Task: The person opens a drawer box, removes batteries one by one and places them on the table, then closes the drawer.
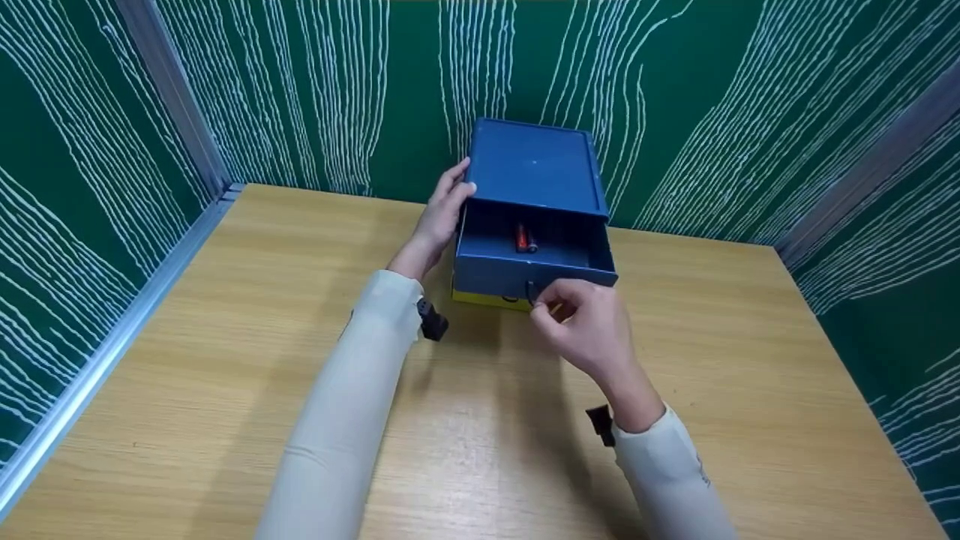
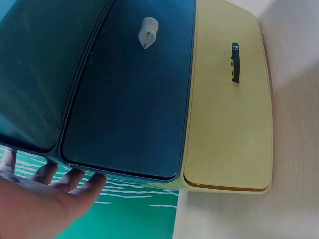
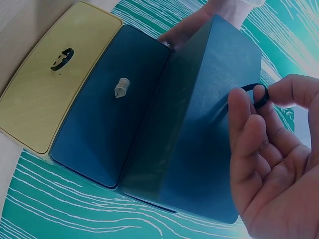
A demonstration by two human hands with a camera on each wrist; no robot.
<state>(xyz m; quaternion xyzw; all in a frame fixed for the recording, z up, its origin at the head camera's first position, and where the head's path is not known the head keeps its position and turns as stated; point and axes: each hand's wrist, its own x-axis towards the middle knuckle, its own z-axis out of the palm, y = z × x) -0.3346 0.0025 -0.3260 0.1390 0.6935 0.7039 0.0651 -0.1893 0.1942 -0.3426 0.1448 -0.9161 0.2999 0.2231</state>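
A small cabinet with a blue top (image 1: 534, 165) stands at the back of the table. Its top drawer (image 1: 495, 274) is pulled out towards me. Inside lie a red battery (image 1: 521, 238) and a darker one beside it, near the drawer's middle. My right hand (image 1: 589, 319) pinches the black loop handle (image 3: 262, 99) on that drawer's front between thumb and forefinger. My left hand (image 1: 440, 214) rests along the cabinet's left side, its fingers extended against it in the left wrist view. Below, the blue middle drawer (image 3: 109, 119) and the yellow bottom drawer (image 2: 224, 129) are closed.
The wooden table (image 1: 225, 360) extends around the cabinet. Green walls with white wavy lines (image 1: 412, 75) stand behind and at both sides, with metal frame posts (image 1: 176, 90) at the corners. A pale knob (image 2: 148, 33) juts from the middle drawer's front.
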